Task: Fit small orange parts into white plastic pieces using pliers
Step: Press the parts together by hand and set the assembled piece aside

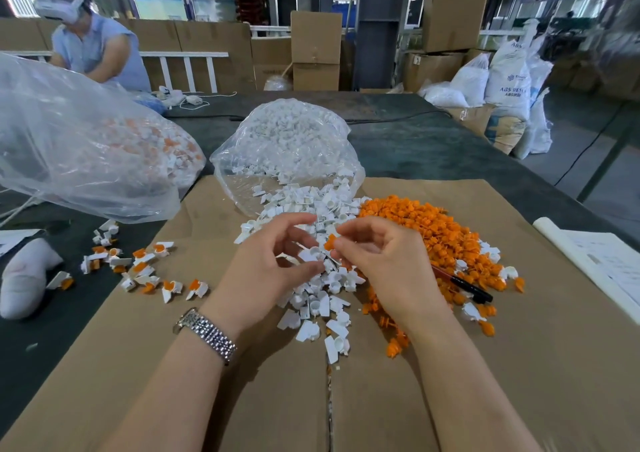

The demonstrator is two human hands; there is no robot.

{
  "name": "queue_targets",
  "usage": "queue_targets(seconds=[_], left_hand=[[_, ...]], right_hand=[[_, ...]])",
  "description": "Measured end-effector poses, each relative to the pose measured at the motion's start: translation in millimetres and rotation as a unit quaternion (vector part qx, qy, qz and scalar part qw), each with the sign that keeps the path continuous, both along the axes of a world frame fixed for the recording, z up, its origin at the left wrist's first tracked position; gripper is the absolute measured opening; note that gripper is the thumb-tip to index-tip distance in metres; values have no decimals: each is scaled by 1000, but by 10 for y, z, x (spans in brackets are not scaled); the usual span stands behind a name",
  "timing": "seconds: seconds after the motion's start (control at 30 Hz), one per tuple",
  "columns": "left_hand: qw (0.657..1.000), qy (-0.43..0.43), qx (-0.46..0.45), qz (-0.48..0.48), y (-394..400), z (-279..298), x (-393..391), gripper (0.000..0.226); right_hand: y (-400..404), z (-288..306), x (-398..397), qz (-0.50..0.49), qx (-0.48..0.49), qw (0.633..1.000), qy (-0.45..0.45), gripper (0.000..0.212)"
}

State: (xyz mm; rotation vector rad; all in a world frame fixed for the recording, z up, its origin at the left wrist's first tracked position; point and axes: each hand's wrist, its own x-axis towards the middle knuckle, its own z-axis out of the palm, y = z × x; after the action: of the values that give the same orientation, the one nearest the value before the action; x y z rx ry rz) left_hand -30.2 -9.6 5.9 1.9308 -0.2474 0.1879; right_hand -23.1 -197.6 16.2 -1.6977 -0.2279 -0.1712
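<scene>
Head view, only view supplied. Left hand (273, 261): fingers curled, thumb and forefinger pinching a white piece (310, 254) at its lower edge; piece sits just above the white pile (313, 240), cup end up, long axis approx 7-to-1 o'clock. Right hand (377, 261): fingers curled, thumb and forefinger tips pinching a small orange part (330, 242); part points toward 10 o'clock at the white piece, just beside it, contact cannot be confirmed. Orange pile (429, 233) lies at 3 o'clock of the hands, touching the white pile. Pliers (467, 287): dark handles at 4 o'clock of the right hand, partly under orange parts, long axis 10-to-4 o'clock, not held. Assembled white-and-orange pieces (138, 268) scattered at 9 o'clock. All rest on a cardboard sheet (277, 399) over the dark counter (433, 146). Clear bag of white pieces (287, 143) at 12 o'clock, mouth open toward the hands. Larger bag (83, 146) at 10 o'clock holds mixed white/orange pieces. Metal watch (207, 334) on left wrist. Second person (93, 46) seated at far 10 o'clock.
</scene>
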Motion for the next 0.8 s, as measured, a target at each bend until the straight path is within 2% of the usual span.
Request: queue_targets(seconds=[0.33, 0.5, 0.57, 0.67, 0.8], left_hand=[[997, -64, 51, -4, -86, -62, -14, 75], [990, -84, 113, 14, -136, -42, -53, 83], [987, -101, 124, 7, -148, -32, -60, 85], [992, -92, 90, -5, -155, -13, -70, 83], [999, -29, -35, -4, -107, 24, -49, 73]], right_hand=[[83, -60, -33, -12, -176, 982, -73, 12], [136, -109, -32, -20, -215, 975, -49, 10], [135, -116, -21, -22, -196, 980, -32, 7], [113, -108, 1, -35, -167, 985, -16, 6], [100, -67, -6, -39, -100, 994, -13, 8]])
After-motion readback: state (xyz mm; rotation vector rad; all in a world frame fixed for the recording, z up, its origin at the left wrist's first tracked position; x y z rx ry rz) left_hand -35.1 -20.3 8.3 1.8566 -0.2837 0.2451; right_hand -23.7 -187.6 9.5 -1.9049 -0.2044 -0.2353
